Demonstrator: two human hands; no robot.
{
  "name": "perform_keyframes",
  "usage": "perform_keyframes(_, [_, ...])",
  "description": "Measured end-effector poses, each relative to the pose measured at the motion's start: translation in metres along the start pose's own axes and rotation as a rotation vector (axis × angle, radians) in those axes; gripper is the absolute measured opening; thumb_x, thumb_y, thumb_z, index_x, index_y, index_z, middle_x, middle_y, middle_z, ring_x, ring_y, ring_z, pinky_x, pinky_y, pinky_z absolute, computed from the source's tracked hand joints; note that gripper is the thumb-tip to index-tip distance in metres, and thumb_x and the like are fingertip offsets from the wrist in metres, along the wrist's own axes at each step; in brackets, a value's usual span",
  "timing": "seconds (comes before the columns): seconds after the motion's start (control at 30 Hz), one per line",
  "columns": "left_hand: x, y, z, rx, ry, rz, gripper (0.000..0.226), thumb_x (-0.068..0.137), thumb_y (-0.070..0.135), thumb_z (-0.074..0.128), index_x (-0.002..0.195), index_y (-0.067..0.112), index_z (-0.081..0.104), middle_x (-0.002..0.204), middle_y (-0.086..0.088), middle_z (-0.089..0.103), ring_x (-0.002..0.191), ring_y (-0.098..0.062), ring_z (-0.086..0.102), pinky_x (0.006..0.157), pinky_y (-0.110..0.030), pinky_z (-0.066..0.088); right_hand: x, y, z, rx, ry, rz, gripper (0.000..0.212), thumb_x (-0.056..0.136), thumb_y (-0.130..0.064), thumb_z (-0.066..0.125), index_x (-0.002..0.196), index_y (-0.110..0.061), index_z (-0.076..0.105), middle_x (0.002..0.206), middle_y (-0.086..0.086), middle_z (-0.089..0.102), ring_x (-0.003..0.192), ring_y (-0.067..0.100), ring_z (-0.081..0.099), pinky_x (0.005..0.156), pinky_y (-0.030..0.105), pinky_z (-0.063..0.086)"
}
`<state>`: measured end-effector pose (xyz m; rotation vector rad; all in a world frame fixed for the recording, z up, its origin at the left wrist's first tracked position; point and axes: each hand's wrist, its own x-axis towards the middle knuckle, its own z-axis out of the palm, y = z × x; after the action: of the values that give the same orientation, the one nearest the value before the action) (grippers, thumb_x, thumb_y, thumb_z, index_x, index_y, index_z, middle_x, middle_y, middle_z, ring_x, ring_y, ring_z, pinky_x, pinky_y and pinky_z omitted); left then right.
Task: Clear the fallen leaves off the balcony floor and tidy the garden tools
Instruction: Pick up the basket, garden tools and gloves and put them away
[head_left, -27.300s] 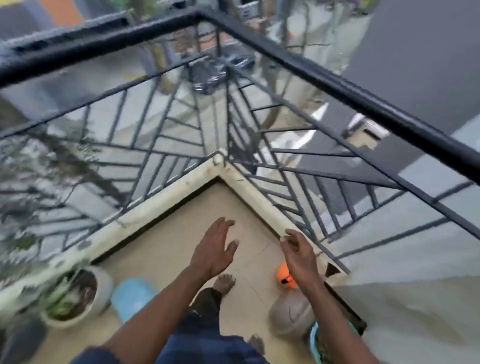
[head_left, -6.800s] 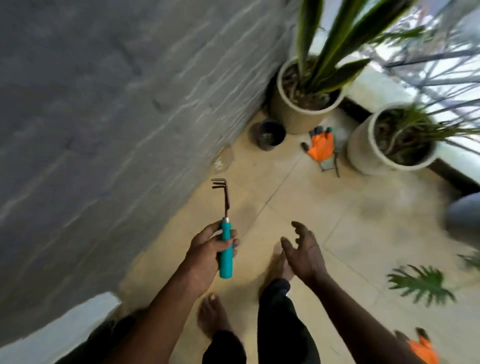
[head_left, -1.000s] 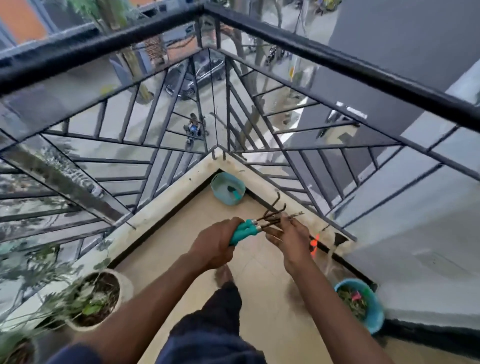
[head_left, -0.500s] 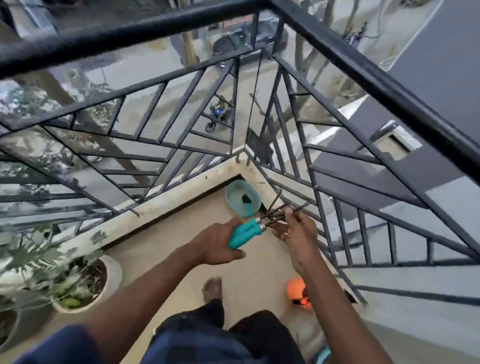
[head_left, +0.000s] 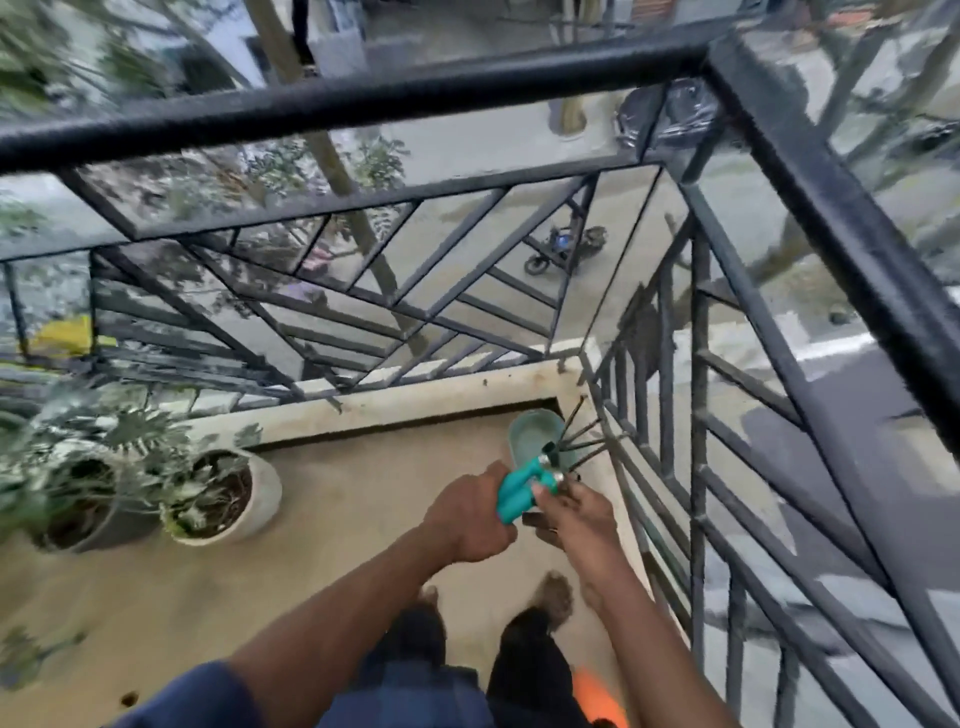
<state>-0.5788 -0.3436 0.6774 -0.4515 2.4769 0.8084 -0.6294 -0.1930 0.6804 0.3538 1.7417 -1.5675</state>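
Railing (head_left: 363, 101) closes off the far right corner, and the balcony floor (head_left: 353, 525) runs up to it, with two potted plants (head_left: 218, 493) at the left. In that corner sits a teal tub (head_left: 522, 428), probably where the tools belong. The left grip (head_left: 467, 522) is clenched round two teal-handled hand rakes (head_left: 517, 488), held just above the tub's near rim. The right grip (head_left: 579, 514) pinches them by the metal collars (the tines (head_left: 584, 441) point toward the bars). It would be best to tip the tines down and lower both rakes in together, clear of the railing gaps.
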Motion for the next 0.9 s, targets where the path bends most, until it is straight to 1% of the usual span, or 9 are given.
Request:
perform_keyframes(0.13, [0.025, 0.007, 0.015, -0.042, 0.061, -0.105, 0.054, 0.087, 0.043, 0.069, 0.128, 0.023, 0.042, 0.116, -0.004, 0.067, 0.101, -0.028, 0.066, 0.075, -0.032, 0.043, 0.048, -0.003, -0.010, -0.001, -0.058, 0.065, 0.019, 0.100, -0.012, 0.066, 0.118, -0.014, 0.067, 0.106, 0.011, 0.077, 0.093, 0.024, 0.077, 0.074, 0.029, 0.062])
perform_keyframes(0.23, [0.038, 0.004, 0.033, -0.149, 0.086, -0.162, 0.065, 0.079, 0.062, 0.071, 0.126, 0.028, 0.039, 0.111, 0.003, 0.062, 0.097, -0.023, 0.063, 0.074, -0.031, 0.040, 0.083, 0.013, -0.021, -0.048, -0.013, 0.115, 0.021, 0.099, -0.010, 0.066, 0.119, -0.012, 0.067, 0.104, 0.012, 0.077, 0.092, 0.026, 0.077, 0.078, 0.038, 0.064])
perform_keyframes(0.3, [0.052, -0.006, 0.052, -0.186, 0.108, -0.187, 0.068, 0.081, 0.066, 0.068, 0.131, 0.030, 0.038, 0.114, 0.005, 0.056, 0.099, -0.019, 0.059, 0.077, -0.031, 0.039, 0.113, 0.031, -0.029, -0.108, 0.018, 0.134, 0.023, 0.098, -0.011, 0.066, 0.120, -0.013, 0.068, 0.104, 0.011, 0.077, 0.091, 0.027, 0.077, 0.079, 0.041, 0.064])
perform_keyframes(0.4, [0.081, -0.029, 0.083, -0.225, 0.202, -0.198, 0.037, 0.100, 0.049, 0.052, 0.127, 0.025, 0.042, 0.113, 0.002, 0.057, 0.101, -0.025, 0.060, 0.082, -0.035, 0.044, 0.155, 0.055, -0.041, -0.206, 0.054, 0.161, 0.015, 0.096, -0.007, 0.062, 0.107, -0.015, 0.068, 0.102, 0.014, 0.075, 0.086, 0.030, 0.076, 0.068, 0.036, 0.060])
perform_keyframes(0.47, [0.107, -0.044, 0.106, -0.261, 0.226, -0.231, 0.022, 0.107, 0.036, 0.044, 0.123, 0.022, 0.047, 0.110, -0.002, 0.060, 0.100, -0.029, 0.060, 0.083, -0.037, 0.044, 0.187, 0.076, -0.047, -0.347, 0.105, 0.145, 0.010, 0.094, -0.013, 0.063, 0.100, -0.019, 0.067, 0.095, 0.010, 0.074, 0.081, 0.026, 0.074, 0.074, 0.044, 0.061])
perform_keyframes(0.53, [0.136, -0.061, 0.134, -0.255, 0.237, -0.265, 0.022, 0.108, 0.035, 0.043, 0.122, 0.020, 0.049, 0.109, -0.004, 0.061, 0.098, -0.028, 0.060, 0.083, -0.038, 0.044, 0.221, 0.098, -0.052, -0.518, 0.146, 0.123, 0.009, 0.091, -0.021, 0.064, 0.099, -0.020, 0.067, 0.089, 0.004, 0.073, 0.080, 0.025, 0.071, 0.077, 0.046, 0.059])
perform_keyframes(0.67, [0.195, -0.094, 0.198, -0.249, 0.183, -0.334, 0.023, 0.106, 0.034, 0.047, 0.122, 0.019, 0.049, 0.113, -0.004, 0.058, 0.101, -0.028, 0.059, 0.084, -0.036, 0.043, 0.295, 0.144, -0.059, -0.763, 0.171, 0.125, 0.015, 0.093, -0.022, 0.063, 0.106, -0.019, 0.070, 0.096, 0.010, 0.073, 0.088, 0.034, 0.067, 0.067, 0.034, 0.045])
perform_keyframes(0.8, [0.260, -0.122, 0.233, -0.297, 0.116, -0.446, 0.030, 0.108, 0.032, 0.045, 0.132, 0.016, 0.053, 0.122, -0.010, 0.054, 0.113, -0.028, 0.054, 0.092, -0.033, 0.041, 0.371, 0.192, -0.072, -0.929, 0.208, 0.138, 0.021, 0.092, -0.025, 0.065, 0.111, -0.023, 0.075, 0.102, 0.012, 0.075, 0.095, 0.037, 0.069, 0.073, 0.037, 0.051])
perform_keyframes(0.9, [0.314, -0.144, 0.264, -0.384, 0.051, -0.543, 0.031, 0.107, 0.028, 0.046, 0.130, 0.011, 0.059, 0.123, -0.017, 0.054, 0.114, -0.035, 0.056, 0.096, -0.037, 0.043, 0.422, 0.225, -0.084, -1.026, 0.182, 0.173, 0.022, 0.090, -0.028, 0.066, 0.110, -0.022, 0.073, 0.105, 0.011, 0.075, 0.100, 0.037, 0.069, 0.073, 0.034, 0.050])
